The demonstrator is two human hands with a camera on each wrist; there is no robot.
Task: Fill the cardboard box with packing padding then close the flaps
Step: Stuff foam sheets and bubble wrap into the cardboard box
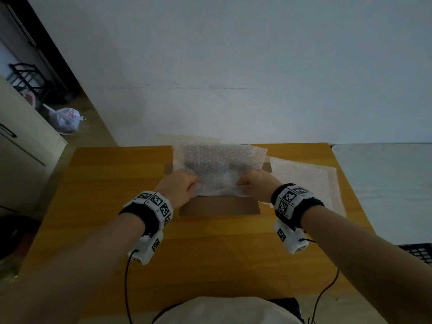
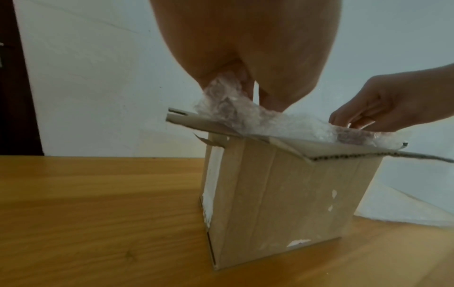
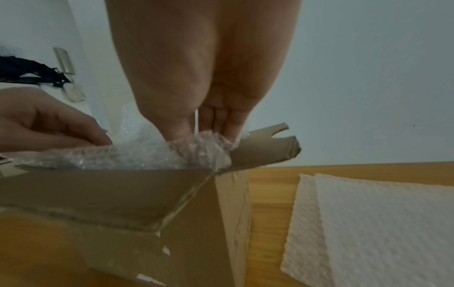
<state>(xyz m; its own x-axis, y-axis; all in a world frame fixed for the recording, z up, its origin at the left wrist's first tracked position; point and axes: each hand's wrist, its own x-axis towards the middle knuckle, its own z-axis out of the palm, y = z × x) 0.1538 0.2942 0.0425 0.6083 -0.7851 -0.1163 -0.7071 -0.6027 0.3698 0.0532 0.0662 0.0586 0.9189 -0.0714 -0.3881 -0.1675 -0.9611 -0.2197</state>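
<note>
A cardboard box (image 1: 219,205) stands on the wooden desk (image 1: 105,183) with its flaps folded outward. A sheet of bubble wrap (image 1: 219,160) lies spread over the box's open top, with its far edge hanging past the back of the box. The left hand (image 1: 180,187) is at the box's near left corner, and its fingers (image 2: 245,85) are curled tight, pinching a bunched corner of the bubble wrap against the thumb. The right hand (image 1: 256,184) is at the box's near right corner; its fingers (image 3: 221,120) and thumb close narrowly on the other near corner of the sheet, just above the flap. Between the two hands the near edge of the wrap sags onto the front flap. A stack of white foam sheets (image 1: 308,178) lies flat on the desk just right of the box. A white wall (image 1: 233,66) rises behind the box.
</note>
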